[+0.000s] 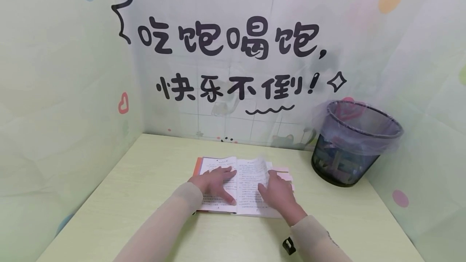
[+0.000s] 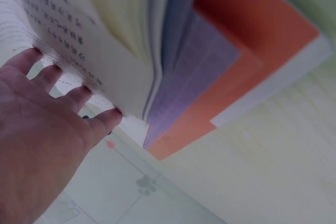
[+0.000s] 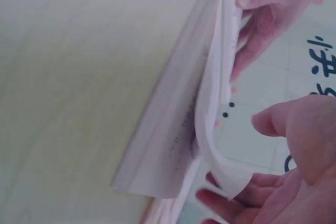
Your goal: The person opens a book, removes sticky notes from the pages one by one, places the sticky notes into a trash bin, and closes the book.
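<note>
An open book (image 1: 249,191) with printed pages lies on the table. My left hand (image 1: 217,182) rests on its left page, fingers spread and thumb near the spine. In the left wrist view the orange cover (image 2: 262,19) and purple sheets (image 2: 202,59) stick out past the white pages. My right hand (image 1: 280,192) is at the right page's outer edge. There, in the right wrist view, a page (image 3: 231,178) bends up and away from the others. The right fingers (image 3: 262,195) are behind this page's corner, and the thumb stands apart from it.
A black bin (image 1: 342,165) with a translucent purple liner stands at the table's back right. Behind the table (image 1: 127,197) is a wall sheet (image 1: 233,64) with large black characters. A small black object (image 1: 289,246) shows beside the right sleeve (image 1: 313,235).
</note>
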`<state>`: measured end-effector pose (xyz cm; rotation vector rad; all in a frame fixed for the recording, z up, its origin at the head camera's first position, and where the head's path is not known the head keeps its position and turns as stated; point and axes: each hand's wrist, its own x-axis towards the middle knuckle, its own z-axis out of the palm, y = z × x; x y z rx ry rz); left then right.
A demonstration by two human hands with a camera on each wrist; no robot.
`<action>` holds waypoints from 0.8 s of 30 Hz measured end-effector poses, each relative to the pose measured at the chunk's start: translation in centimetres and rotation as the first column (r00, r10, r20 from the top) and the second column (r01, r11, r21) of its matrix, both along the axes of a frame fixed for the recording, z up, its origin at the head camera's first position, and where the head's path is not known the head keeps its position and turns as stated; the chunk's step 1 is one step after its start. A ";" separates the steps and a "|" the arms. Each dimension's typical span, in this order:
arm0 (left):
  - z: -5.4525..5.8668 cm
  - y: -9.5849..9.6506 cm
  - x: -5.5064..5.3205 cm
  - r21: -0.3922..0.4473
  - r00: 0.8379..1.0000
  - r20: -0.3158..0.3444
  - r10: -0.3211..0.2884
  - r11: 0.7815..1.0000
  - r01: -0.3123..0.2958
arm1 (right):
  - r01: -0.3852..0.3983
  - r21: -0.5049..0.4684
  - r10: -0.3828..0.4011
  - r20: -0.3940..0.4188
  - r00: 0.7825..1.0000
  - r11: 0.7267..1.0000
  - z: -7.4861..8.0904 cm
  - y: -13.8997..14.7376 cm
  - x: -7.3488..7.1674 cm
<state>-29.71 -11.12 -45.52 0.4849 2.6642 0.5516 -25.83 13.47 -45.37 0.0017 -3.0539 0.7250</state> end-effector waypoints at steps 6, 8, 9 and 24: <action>0.0 -0.2 0.0 0.009 1.000 -0.002 -0.028 1.000 0.028 | 0.006 -0.400 0.008 0.032 0.999 0.916 1.2 1.2 -0.5; 0.0 -0.3 0.0 0.015 1.000 -0.006 -0.031 0.999 0.031 | 0.021 -0.569 0.034 0.086 0.996 0.822 1.2 1.6 -0.8; 0.0 -0.4 -0.1 0.013 0.999 -0.010 -0.034 0.999 0.034 | 0.029 -0.648 0.057 0.111 0.992 0.761 1.0 1.8 -0.9; -1.9 -3.5 -1.1 0.068 0.994 -0.110 0.027 0.997 -0.020 | -0.193 -0.753 0.281 -0.011 0.960 0.629 -1.6 0.3 -0.5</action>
